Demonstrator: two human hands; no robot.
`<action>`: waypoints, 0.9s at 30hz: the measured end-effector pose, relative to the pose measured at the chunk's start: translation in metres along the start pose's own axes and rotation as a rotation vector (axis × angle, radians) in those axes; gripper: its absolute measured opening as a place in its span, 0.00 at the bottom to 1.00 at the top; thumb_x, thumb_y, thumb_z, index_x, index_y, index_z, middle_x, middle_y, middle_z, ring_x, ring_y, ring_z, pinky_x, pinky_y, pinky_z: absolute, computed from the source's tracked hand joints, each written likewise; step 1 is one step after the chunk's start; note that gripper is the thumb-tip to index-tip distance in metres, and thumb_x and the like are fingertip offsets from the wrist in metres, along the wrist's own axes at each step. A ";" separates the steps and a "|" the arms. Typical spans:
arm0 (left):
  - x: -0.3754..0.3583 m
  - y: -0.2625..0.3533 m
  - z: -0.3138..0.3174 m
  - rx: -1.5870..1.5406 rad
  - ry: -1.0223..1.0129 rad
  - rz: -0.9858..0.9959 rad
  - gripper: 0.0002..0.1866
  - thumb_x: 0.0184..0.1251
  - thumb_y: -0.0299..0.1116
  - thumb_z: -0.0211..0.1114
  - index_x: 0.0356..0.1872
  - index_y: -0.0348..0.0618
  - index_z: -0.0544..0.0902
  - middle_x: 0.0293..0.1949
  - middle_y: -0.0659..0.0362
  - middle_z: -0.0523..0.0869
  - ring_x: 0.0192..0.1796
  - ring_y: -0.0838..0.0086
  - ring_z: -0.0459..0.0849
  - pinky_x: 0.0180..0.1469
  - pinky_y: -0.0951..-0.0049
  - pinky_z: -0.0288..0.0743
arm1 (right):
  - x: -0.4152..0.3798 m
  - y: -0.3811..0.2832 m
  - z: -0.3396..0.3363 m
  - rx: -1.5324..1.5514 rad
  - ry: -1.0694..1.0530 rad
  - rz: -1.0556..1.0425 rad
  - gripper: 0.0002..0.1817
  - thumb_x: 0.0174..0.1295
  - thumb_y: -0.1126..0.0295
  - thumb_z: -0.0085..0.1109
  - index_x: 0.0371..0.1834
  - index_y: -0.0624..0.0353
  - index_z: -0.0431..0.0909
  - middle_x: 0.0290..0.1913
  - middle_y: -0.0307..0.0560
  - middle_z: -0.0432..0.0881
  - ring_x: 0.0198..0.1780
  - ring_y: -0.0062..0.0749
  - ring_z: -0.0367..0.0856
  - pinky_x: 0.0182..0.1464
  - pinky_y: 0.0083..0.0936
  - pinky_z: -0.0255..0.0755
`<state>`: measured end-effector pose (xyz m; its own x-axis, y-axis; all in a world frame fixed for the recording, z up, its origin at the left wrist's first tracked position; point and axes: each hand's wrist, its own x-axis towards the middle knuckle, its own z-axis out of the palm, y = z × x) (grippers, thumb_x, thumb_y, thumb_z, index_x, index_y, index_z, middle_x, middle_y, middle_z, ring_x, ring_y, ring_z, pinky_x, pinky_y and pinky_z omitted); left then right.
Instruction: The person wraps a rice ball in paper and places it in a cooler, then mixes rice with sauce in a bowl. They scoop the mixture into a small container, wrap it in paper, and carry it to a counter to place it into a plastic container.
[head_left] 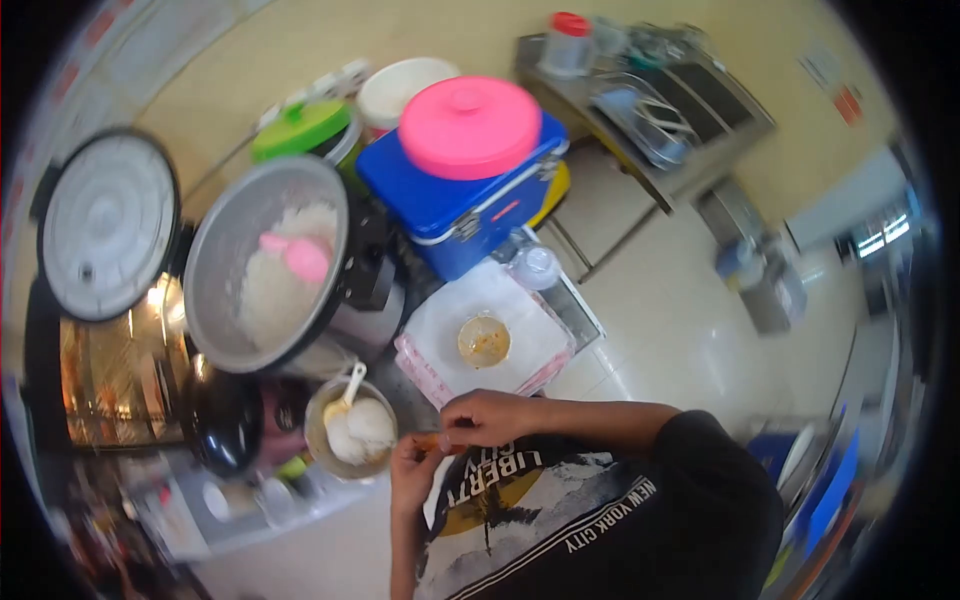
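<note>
A: Where do things lie from the rice cooker (265, 265)?

B: Its open lid (108, 225) stands to its left. A scoop (297, 255) lies inside it, on the rice (275, 285). The cooler box (460, 205) is to its right, with a round lid (470, 125) on top.

A: And in front of the cooker?

B: A bowl (350, 430) with a spoon (350, 385) in it. To the right of that, a small cup (484, 340) sits on a white board (490, 335). Both hands meet just in front of this board.

Big grey rice-cooker pot (225, 255): dull brushed metal w/ matt white rice. Round pink lid (470, 125) & blue cooler box (455, 215): smooth glossy plastic. Small round bowl (325, 440): shiny metal. Black T-shirt (640, 530): matt cloth, printed. Pale floor (680, 320): glossy tile.
</note>
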<state>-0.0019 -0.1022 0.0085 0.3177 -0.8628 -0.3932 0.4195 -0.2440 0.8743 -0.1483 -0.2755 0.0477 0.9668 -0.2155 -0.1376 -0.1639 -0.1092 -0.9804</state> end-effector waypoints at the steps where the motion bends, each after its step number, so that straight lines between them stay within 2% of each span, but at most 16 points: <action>1: -0.002 -0.002 0.011 0.047 0.026 0.006 0.08 0.69 0.23 0.69 0.43 0.36 0.79 0.42 0.50 0.90 0.42 0.71 0.89 0.48 0.72 0.83 | -0.005 0.008 -0.013 -0.013 -0.017 0.041 0.19 0.70 0.53 0.60 0.36 0.61 0.80 0.32 0.50 0.83 0.34 0.37 0.82 0.39 0.36 0.74; 5: -0.024 -0.032 0.056 -0.121 0.267 0.013 0.10 0.71 0.30 0.69 0.45 0.34 0.81 0.43 0.52 0.90 0.45 0.72 0.89 0.50 0.72 0.83 | -0.014 0.082 -0.065 -0.129 -0.149 0.199 0.20 0.73 0.52 0.57 0.40 0.60 0.81 0.32 0.48 0.84 0.35 0.33 0.81 0.40 0.33 0.74; 7: -0.045 -0.063 0.068 -0.236 0.407 -0.003 0.12 0.73 0.33 0.69 0.49 0.35 0.84 0.43 0.56 0.90 0.45 0.76 0.87 0.49 0.74 0.82 | -0.019 0.101 -0.087 -0.245 -0.324 0.280 0.20 0.73 0.51 0.58 0.40 0.60 0.80 0.31 0.45 0.83 0.35 0.31 0.80 0.39 0.32 0.74; 8: -0.057 -0.078 0.075 -0.235 0.515 -0.024 0.12 0.73 0.33 0.68 0.49 0.34 0.84 0.43 0.56 0.90 0.45 0.75 0.87 0.50 0.73 0.82 | -0.019 0.118 -0.094 -0.209 -0.478 0.286 0.19 0.72 0.52 0.60 0.40 0.59 0.80 0.31 0.41 0.82 0.33 0.25 0.79 0.35 0.26 0.73; 9: -0.069 -0.092 0.080 -0.245 0.613 -0.053 0.12 0.74 0.33 0.68 0.49 0.34 0.84 0.43 0.56 0.90 0.45 0.75 0.87 0.51 0.73 0.82 | -0.013 0.105 -0.098 -0.140 -0.592 0.499 0.17 0.73 0.54 0.61 0.40 0.58 0.81 0.31 0.37 0.81 0.30 0.18 0.77 0.31 0.19 0.71; 10: -0.084 -0.110 0.088 -0.267 0.681 -0.093 0.12 0.74 0.34 0.67 0.49 0.34 0.84 0.43 0.55 0.90 0.45 0.75 0.87 0.52 0.72 0.82 | -0.012 0.116 -0.096 -0.054 -0.654 0.540 0.15 0.73 0.55 0.60 0.41 0.58 0.80 0.30 0.36 0.81 0.27 0.15 0.74 0.29 0.16 0.69; 11: -0.096 -0.130 0.097 -0.314 0.761 -0.032 0.12 0.74 0.34 0.67 0.49 0.35 0.84 0.43 0.56 0.90 0.44 0.75 0.87 0.51 0.73 0.82 | -0.012 0.117 -0.092 -0.018 -0.674 0.547 0.16 0.74 0.56 0.59 0.41 0.59 0.80 0.30 0.37 0.81 0.26 0.16 0.74 0.28 0.17 0.69; 14: -0.135 -0.197 0.122 -0.402 0.961 0.112 0.12 0.75 0.36 0.67 0.48 0.37 0.85 0.42 0.57 0.90 0.44 0.76 0.87 0.51 0.74 0.81 | -0.012 0.136 -0.082 -0.261 -0.831 0.475 0.13 0.76 0.60 0.55 0.42 0.59 0.80 0.30 0.38 0.82 0.24 0.17 0.75 0.25 0.18 0.67; 16: -0.154 -0.239 0.138 -0.500 1.104 0.199 0.12 0.74 0.36 0.67 0.48 0.37 0.86 0.41 0.57 0.90 0.43 0.76 0.87 0.50 0.74 0.81 | -0.007 0.127 -0.068 -0.447 -0.892 0.419 0.17 0.75 0.56 0.57 0.42 0.61 0.79 0.30 0.39 0.81 0.26 0.18 0.76 0.27 0.19 0.69; 17: -0.167 -0.245 0.150 -0.445 1.237 0.125 0.12 0.73 0.36 0.69 0.47 0.39 0.86 0.41 0.58 0.90 0.43 0.76 0.87 0.49 0.74 0.80 | -0.005 0.121 -0.061 -0.533 -0.916 0.383 0.19 0.74 0.54 0.58 0.41 0.61 0.79 0.29 0.39 0.81 0.27 0.19 0.77 0.28 0.20 0.70; 20: -0.186 -0.308 0.178 -0.484 1.482 0.187 0.12 0.72 0.38 0.69 0.46 0.40 0.85 0.40 0.59 0.90 0.41 0.77 0.86 0.43 0.74 0.80 | -0.005 0.114 -0.030 -0.592 -0.931 0.397 0.20 0.74 0.51 0.58 0.39 0.59 0.78 0.28 0.40 0.81 0.27 0.20 0.78 0.28 0.20 0.71; 23: -0.228 -0.312 0.205 -0.679 1.551 0.110 0.09 0.71 0.32 0.68 0.42 0.37 0.83 0.35 0.57 0.88 0.37 0.76 0.86 0.42 0.73 0.81 | -0.012 0.114 0.009 -0.666 -1.024 0.311 0.21 0.74 0.50 0.57 0.36 0.58 0.77 0.28 0.40 0.80 0.26 0.21 0.77 0.28 0.20 0.69; 26: -0.273 -0.364 0.233 -0.678 1.637 0.261 0.13 0.72 0.42 0.68 0.46 0.43 0.83 0.36 0.61 0.88 0.37 0.79 0.85 0.33 0.77 0.75 | -0.051 0.108 0.074 -0.789 -1.075 0.265 0.20 0.74 0.50 0.57 0.37 0.57 0.77 0.28 0.40 0.80 0.25 0.21 0.77 0.26 0.21 0.69; 27: -0.289 -0.381 0.243 -0.675 1.684 0.341 0.13 0.72 0.41 0.68 0.45 0.41 0.83 0.36 0.60 0.88 0.36 0.78 0.84 0.34 0.76 0.76 | -0.060 0.113 0.097 -0.830 -1.118 0.253 0.19 0.74 0.50 0.57 0.39 0.57 0.77 0.28 0.41 0.80 0.25 0.22 0.77 0.27 0.22 0.69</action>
<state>-0.4599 0.1326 -0.1416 0.6836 0.5748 -0.4497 0.2557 0.3885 0.8853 -0.2062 -0.1810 -0.0687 0.4736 0.5129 -0.7160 -0.0415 -0.7991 -0.5998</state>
